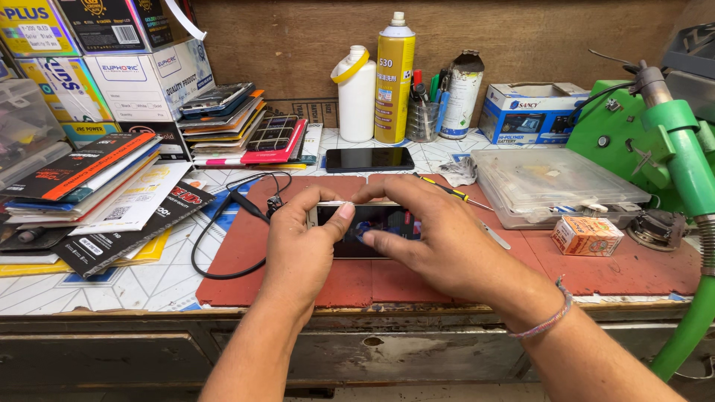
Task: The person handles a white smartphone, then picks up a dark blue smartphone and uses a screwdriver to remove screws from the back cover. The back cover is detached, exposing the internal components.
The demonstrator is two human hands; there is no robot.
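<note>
phone (372, 227) flat on red mat (611, 272), centre-near, long axis left-right | left hand (298, 249) grasps its left end, thumb on top edge | right hand (439, 238) pinches from right, thumb on screen | both equally close

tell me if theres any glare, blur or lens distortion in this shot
Head view: even, soft light with faint shadows; sharp around both hands, left hand and right hand, on the phone; pale sheen on the spare phone and clear plastic box; wide-lens bending curves the bench edge.
</note>
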